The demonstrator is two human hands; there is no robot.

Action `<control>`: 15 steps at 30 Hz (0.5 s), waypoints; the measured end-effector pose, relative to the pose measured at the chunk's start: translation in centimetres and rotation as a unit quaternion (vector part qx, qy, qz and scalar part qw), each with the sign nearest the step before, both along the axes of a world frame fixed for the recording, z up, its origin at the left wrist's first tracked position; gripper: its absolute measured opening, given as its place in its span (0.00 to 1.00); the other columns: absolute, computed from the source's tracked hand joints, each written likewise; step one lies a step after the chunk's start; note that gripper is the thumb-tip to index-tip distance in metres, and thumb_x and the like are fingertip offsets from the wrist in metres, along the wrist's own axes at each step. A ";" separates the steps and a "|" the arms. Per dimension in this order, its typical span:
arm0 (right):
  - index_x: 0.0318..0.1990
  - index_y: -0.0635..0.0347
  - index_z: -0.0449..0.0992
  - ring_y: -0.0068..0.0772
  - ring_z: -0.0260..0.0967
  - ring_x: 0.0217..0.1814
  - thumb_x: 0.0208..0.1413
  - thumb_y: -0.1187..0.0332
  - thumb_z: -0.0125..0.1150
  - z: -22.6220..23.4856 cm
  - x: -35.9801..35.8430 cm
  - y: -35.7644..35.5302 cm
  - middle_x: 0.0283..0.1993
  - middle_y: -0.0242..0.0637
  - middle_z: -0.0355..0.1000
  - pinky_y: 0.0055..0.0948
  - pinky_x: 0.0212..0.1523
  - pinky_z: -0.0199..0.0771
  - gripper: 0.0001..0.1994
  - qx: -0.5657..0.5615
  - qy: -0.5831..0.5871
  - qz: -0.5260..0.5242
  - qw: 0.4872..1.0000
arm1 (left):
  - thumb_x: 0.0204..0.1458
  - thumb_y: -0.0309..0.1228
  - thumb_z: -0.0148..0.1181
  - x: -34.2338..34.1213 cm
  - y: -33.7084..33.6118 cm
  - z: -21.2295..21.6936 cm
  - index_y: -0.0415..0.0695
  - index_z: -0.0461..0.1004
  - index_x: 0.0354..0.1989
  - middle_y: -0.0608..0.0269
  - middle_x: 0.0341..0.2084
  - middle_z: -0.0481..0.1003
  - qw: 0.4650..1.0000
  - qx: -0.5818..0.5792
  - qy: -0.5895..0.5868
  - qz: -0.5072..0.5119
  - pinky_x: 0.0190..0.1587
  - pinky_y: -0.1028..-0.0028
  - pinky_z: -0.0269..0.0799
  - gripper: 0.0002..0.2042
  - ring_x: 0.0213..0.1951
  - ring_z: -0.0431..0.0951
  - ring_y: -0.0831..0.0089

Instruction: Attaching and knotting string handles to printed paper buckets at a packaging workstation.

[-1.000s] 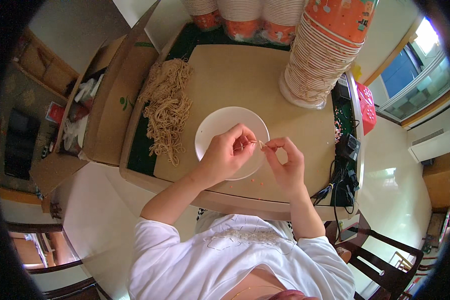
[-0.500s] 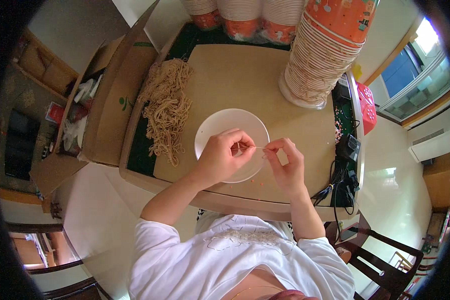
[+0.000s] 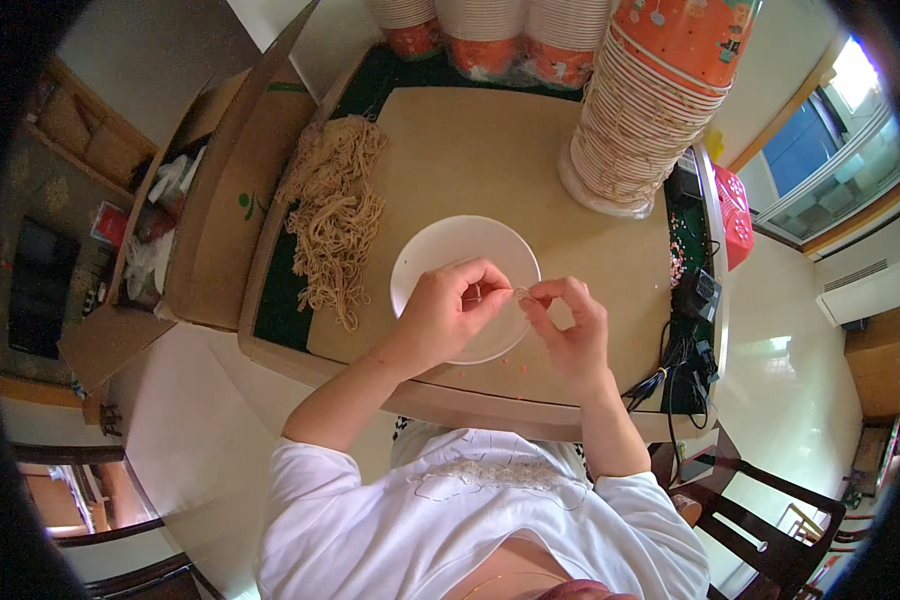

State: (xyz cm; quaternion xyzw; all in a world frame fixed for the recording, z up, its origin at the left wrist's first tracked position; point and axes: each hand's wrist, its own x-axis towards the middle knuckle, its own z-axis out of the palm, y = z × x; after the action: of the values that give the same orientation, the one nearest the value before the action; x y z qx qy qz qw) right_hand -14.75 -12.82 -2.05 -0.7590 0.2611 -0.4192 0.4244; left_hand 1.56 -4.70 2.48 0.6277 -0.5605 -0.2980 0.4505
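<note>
Above a white bowl (image 3: 415, 262) at the table's near side, my left hand (image 3: 442, 312) pinches a thin pale string (image 3: 519, 293) between thumb and index finger. My right hand (image 3: 582, 330) pinches the same string just to the right, past the bowl's rim. Between the two sets of fingertips the string forms what looks like a small loop or knot, too fine to make out fully. The lower left of the bowl lies hidden behind my left hand.
A tangled heap of beige cords (image 3: 338, 215) lies left on a brown board (image 3: 470, 150). Tall nested orange paper buckets (image 3: 630, 130) stand at the far right. An open cardboard box (image 3: 225, 215) adjoins the table's left side. Black cables (image 3: 678, 365) lie along the right edge.
My fingertips have come slightly closer together. The string, stretched straight between them before, is now bunched into a small loop or knot.
</note>
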 end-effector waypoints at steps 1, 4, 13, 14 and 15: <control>0.31 0.59 0.75 0.28 0.69 0.31 0.45 0.77 0.66 0.1 0.2 0.2 0.29 0.32 0.74 0.28 0.43 0.65 0.06 0.000 0.000 0.000 1.000 | 0.53 0.27 0.59 -0.1 0.0 0.1 0.38 0.73 0.34 0.65 0.23 0.75 1.000 0.000 0.000 0.000 0.28 0.78 0.68 0.05 0.23 0.71 0.81; 0.32 0.59 0.76 0.28 0.70 0.33 0.46 0.78 0.66 0.3 0.5 0.5 0.30 0.33 0.74 0.27 0.43 0.66 0.06 0.041 -0.025 0.029 0.998 | 0.55 0.26 0.57 -0.3 0.1 0.4 0.38 0.72 0.35 0.64 0.24 0.75 1.000 0.004 0.006 -0.009 0.28 0.78 0.68 0.05 0.23 0.72 0.81; 0.33 0.62 0.75 0.28 0.70 0.34 0.47 0.78 0.65 -0.3 0.1 0.2 0.32 0.35 0.75 0.26 0.40 0.70 0.06 0.064 -0.033 0.015 0.997 | 0.57 0.26 0.54 0.2 0.1 -0.5 0.37 0.73 0.36 0.65 0.24 0.76 0.997 0.031 0.069 -0.001 0.31 0.78 0.70 0.05 0.26 0.74 0.81; 0.33 0.62 0.75 0.27 0.70 0.34 0.47 0.79 0.65 -0.2 0.2 0.2 0.31 0.35 0.75 0.26 0.39 0.70 0.06 0.053 -0.040 0.019 0.998 | 0.57 0.27 0.55 0.1 0.1 -0.5 0.36 0.73 0.35 0.65 0.25 0.76 0.998 0.023 0.058 -0.008 0.31 0.78 0.70 0.06 0.26 0.74 0.81; 0.33 0.63 0.75 0.26 0.70 0.34 0.47 0.79 0.65 -0.2 0.2 0.2 0.31 0.35 0.75 0.25 0.39 0.70 0.06 0.043 -0.047 0.022 0.998 | 0.57 0.28 0.55 0.0 0.1 -0.4 0.36 0.73 0.35 0.65 0.25 0.75 0.999 0.015 0.046 -0.015 0.31 0.79 0.70 0.07 0.26 0.74 0.82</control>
State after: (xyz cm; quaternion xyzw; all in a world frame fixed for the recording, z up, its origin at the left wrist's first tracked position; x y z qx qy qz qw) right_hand -14.50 -12.63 -2.22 -0.7250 0.2413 -0.4335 0.4777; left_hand 1.56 -4.64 2.06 0.6115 -0.5438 -0.3420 0.4620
